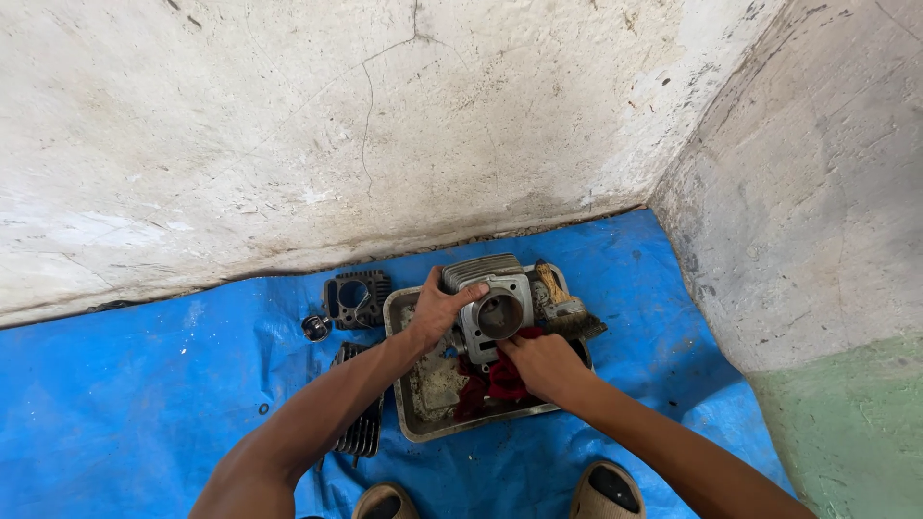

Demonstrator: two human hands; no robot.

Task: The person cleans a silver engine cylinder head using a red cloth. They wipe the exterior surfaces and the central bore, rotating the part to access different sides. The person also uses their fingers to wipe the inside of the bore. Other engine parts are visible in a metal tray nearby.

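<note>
- Down on a blue tarpaulin [125,404], spread where two rough plastered walls meet, sits a shallow metal tray [415,428], grimy inside.
- Standing over the middle of the tray is a finned engine cylinder [492,298], its round bore facing the camera and its cooling fins at the back, towards the wall.
- At the cylinder's left side the left hand [437,312] grips it: the thumb lies across the upper front near the bore and the fingers wrap round the left flank, so the part sits just right of the palm.
- Lower down, the right hand [543,363] is clenched on a red rag [502,377], bunched at the foot of the cylinder and touching its lower front; the cylinder rises just above and left of this hand.
- Behind the right hand, at the tray's far right corner, lies a brush [562,303] with a pale handle and dark bristles.
- Left of the tray, on the tarpaulin, rests a dark engine casting [358,298] with a round opening, and just beside it a small round metal part [315,328].
- Under the left forearm a second finned piece [361,432] lies close against the tray's left wall.
- Two sandalled feet [608,490] show at the bottom edge, near the tray.
</note>
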